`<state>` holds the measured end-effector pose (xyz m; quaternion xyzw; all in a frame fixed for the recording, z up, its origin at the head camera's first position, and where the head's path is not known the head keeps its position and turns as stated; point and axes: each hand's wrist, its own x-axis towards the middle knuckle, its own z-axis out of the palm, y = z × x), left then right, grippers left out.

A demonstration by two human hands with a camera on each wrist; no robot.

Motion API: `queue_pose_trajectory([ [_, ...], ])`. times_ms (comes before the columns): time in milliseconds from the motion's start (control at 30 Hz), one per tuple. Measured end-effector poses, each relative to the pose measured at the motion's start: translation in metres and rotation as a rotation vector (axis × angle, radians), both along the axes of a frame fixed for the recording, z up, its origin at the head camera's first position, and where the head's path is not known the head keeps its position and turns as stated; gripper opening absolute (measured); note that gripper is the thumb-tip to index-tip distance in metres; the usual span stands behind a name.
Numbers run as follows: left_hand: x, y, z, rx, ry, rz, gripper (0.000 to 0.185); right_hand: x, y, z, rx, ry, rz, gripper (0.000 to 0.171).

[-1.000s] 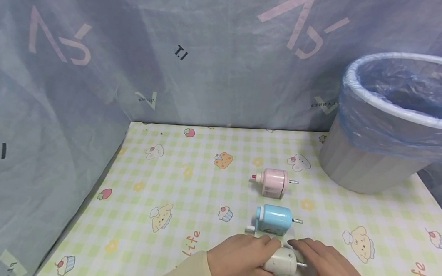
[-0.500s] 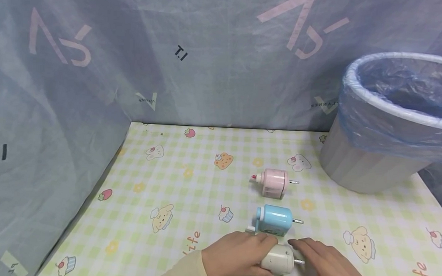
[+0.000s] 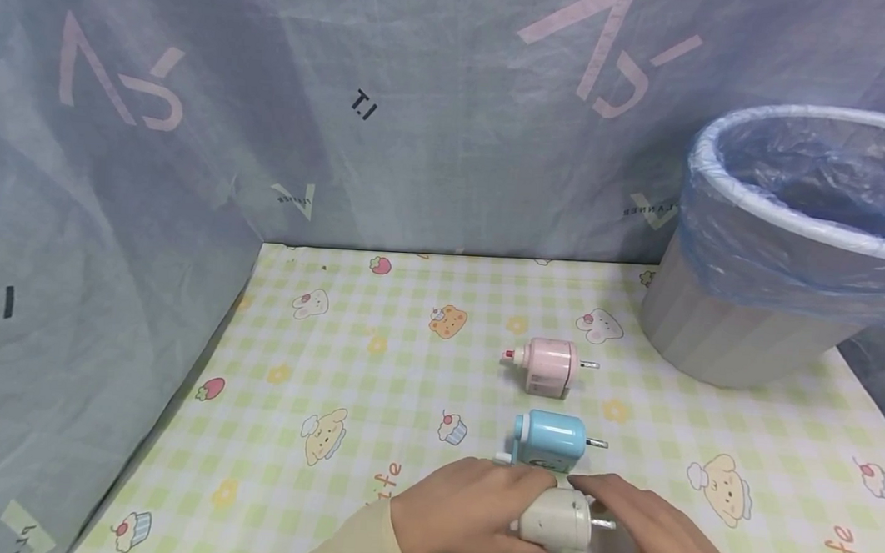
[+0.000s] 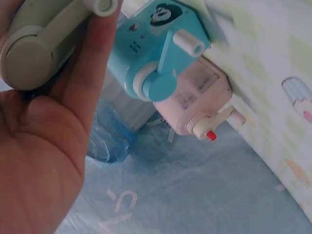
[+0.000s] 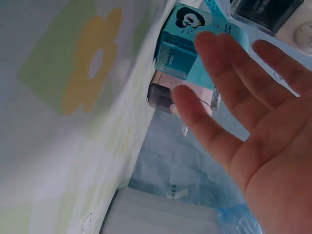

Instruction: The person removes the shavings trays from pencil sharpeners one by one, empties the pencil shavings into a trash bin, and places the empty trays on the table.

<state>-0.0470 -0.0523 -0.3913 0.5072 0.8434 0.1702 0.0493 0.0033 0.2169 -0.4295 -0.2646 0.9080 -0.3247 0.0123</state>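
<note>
Left hand grips the white sharpener at the near edge of the checked table; since a second ago it has slid slightly left. Blue sharpener sits just beyond, pink sharpener farther. Right hand rests beside it, fingers straight, holding nothing. Bin far right.

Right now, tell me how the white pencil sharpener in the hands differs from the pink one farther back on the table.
The white plastic crank pencil sharpener is gripped by the left hand, with the right hand open beside it; the pink plastic crank pencil sharpener lies untouched. The white one is nearest the person, the pink one farthest, beyond the blue sharpener. Both lie on their sides on the checked tablecloth, cranks pointing left.
</note>
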Motion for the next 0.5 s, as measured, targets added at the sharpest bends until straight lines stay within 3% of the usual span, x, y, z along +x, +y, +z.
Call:
queue_pose_trajectory([
  [233, -0.001, -0.0042, 0.0083, 0.028, 0.015, 0.011, 0.046, 0.0042, -0.0044, 0.0031, -0.056, -0.026, -0.033, 0.073],
  [500, -0.001, -0.0046, 0.0097, 0.082, 0.01, -0.018, 0.05, 0.0056, -0.0088, 0.0031, -0.113, -0.033, -0.034, 0.067],
])
